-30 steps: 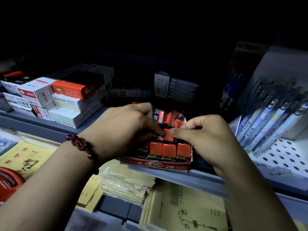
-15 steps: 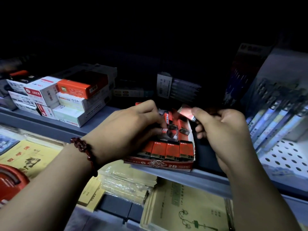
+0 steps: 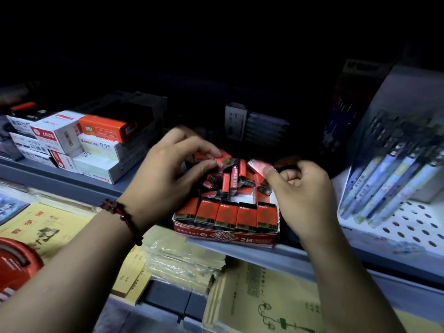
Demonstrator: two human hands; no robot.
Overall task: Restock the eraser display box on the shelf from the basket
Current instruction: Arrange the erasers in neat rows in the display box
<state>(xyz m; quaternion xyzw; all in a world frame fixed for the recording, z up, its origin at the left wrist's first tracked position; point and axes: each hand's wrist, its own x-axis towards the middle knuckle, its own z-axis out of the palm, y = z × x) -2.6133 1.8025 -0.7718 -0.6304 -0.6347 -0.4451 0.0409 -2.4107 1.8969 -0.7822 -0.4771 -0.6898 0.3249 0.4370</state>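
The red eraser display box [image 3: 224, 235] marked 2B stands at the front edge of the grey shelf. A neat front row of red-and-black erasers [image 3: 225, 216] fills it, and loose erasers [image 3: 231, 180] lie jumbled behind. My left hand [image 3: 168, 174] hovers over the box's back left and pinches one red eraser [image 3: 222, 159] between thumb and fingers. My right hand [image 3: 300, 191] is at the box's right side and pinches another red eraser [image 3: 258, 167] above the pile. The red basket [image 3: 14, 263] shows at the lower left edge.
Stacked white and orange stationery boxes [image 3: 96, 145] sit left of the display box. A white perforated rack of pens [image 3: 394, 179] stands to the right. Dark pen packs [image 3: 254, 126] hang behind. Yellow exercise books [image 3: 262, 294] lie on the lower shelf.
Both hands left the front row and rose over the loose pile. My right hand picked up an eraser; my left hand now also pinches one at the back of the box.
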